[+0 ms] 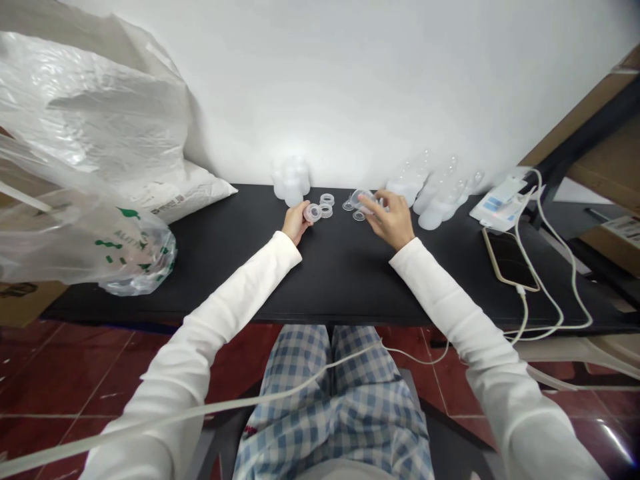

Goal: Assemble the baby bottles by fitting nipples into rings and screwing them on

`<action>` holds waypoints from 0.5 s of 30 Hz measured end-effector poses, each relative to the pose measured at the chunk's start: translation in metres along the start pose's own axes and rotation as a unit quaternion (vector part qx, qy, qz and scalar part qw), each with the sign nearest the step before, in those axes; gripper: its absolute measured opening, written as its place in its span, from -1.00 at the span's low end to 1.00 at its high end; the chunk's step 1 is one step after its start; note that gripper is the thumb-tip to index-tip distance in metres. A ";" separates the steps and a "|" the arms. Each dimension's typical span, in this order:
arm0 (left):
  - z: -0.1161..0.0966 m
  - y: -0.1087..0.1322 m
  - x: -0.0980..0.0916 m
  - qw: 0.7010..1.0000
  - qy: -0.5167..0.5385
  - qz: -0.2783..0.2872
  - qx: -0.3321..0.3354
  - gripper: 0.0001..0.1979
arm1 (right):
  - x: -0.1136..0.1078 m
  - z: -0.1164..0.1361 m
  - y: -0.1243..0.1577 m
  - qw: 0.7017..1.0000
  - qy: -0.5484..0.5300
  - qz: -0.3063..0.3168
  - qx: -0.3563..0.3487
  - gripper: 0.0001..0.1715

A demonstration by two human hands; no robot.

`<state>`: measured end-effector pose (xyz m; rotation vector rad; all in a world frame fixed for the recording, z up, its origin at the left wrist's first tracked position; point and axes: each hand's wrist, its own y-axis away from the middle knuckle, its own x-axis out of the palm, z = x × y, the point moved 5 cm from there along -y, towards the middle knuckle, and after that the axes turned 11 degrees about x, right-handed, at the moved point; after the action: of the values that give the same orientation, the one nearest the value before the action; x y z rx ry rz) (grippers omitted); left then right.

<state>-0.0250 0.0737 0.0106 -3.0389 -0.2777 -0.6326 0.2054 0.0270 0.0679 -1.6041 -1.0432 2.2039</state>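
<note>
My left hand (296,223) pinches a clear silicone ring (313,213) at its fingertips. Just beyond it, two similar rings (327,199) lie stacked or side by side on the black tabletop (340,267); I cannot tell which. My right hand (393,217) grips a transparent funnel-shaped plastic part (359,200) by its edge. Below that part lies a small clear ring (359,215), and a further ring (349,205) sits to its left. Frosted clear moulded pieces (291,180) are bunched at the wall, and tall transparent pieces (435,197) lie in a row to the right.
A crumpled plastic bag (85,167) and a white sack (185,193) fill the table's left side. To the right lie a smartphone (510,260), white cables (550,280) and a white package (500,203). A white wall rises behind the table.
</note>
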 end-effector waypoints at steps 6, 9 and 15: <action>0.002 0.001 0.000 1.000 -0.002 0.017 0.006 -0.78 | -0.013 -0.037 -0.007 0.986 0.033 -0.078 0.143 -0.42; 0.002 0.005 0.004 0.999 -0.007 0.041 0.011 -0.76 | -0.008 -0.051 -0.007 0.980 0.033 -0.080 0.180 -0.50; 0.001 0.004 0.004 0.998 -0.019 0.062 0.015 -0.72 | 0.020 -0.066 -0.005 0.977 0.052 -0.009 0.208 -0.55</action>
<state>-0.0201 0.0702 0.0114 -3.0119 -0.0970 -0.5577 0.2557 0.0688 0.0467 -1.4885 -0.5182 2.1193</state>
